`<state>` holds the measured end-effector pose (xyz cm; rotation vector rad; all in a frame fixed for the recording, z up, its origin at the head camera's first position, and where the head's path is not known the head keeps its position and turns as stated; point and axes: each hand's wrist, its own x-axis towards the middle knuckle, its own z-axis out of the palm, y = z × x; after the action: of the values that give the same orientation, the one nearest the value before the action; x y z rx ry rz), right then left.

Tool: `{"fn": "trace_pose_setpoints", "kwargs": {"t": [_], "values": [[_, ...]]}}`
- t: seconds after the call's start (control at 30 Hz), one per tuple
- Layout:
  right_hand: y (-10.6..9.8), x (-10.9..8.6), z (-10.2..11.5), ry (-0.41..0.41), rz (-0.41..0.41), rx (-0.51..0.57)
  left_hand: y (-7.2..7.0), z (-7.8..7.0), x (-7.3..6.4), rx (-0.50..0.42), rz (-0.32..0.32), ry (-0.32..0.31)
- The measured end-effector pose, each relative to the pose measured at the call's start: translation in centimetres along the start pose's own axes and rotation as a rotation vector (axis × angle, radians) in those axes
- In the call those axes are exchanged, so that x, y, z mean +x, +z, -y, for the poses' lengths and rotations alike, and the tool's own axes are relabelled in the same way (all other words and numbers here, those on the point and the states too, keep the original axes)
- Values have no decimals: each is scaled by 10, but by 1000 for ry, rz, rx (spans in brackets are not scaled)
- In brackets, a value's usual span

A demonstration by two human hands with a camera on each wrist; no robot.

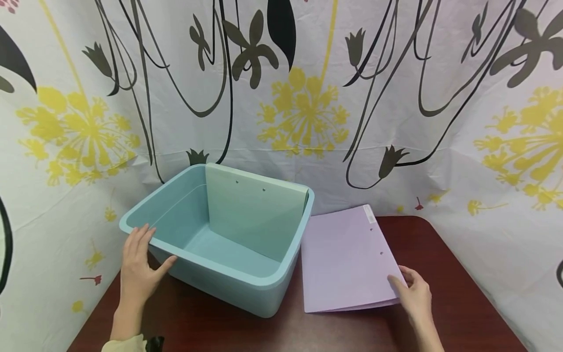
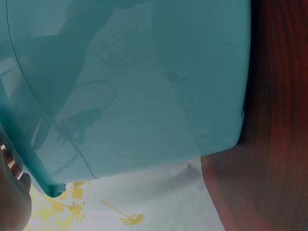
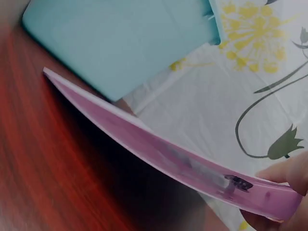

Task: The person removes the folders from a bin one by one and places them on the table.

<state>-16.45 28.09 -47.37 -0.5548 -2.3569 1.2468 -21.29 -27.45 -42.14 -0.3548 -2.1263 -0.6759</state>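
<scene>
A light blue plastic bin (image 1: 220,286) stands on the table, with a pale green folder (image 1: 255,210) upright inside along its right and back side. At the bin's left front corner, my left hand (image 1: 138,269) touches the rim with fingers extended over it and thumb spread along the outer wall. To the right of the bin, my right hand (image 1: 415,293) pinches a lilac folder (image 1: 347,259) by its right edge. In the right wrist view the folder (image 3: 120,130) is seen edge-on, its covers slightly apart and a dark metal clip (image 3: 239,183) inside.
The dark red-brown wooden table (image 1: 444,283) has a rounded back right corner. Behind and on both sides hangs a white cloth (image 1: 303,29) with yellow and grey flower prints, close to the bin's back.
</scene>
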Motion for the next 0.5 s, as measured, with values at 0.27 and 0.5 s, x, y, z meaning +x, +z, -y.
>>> {"fn": "trace_pose_setpoints", "kwargs": {"t": [0.27, 0.5], "values": [[-8, 7, -13, -26, 184, -122, -1, 1, 0, 11, 9, 1], [-12, 12, -19, -18, 266, -165, -2, 0, 1, 11, 17, -4]]}}
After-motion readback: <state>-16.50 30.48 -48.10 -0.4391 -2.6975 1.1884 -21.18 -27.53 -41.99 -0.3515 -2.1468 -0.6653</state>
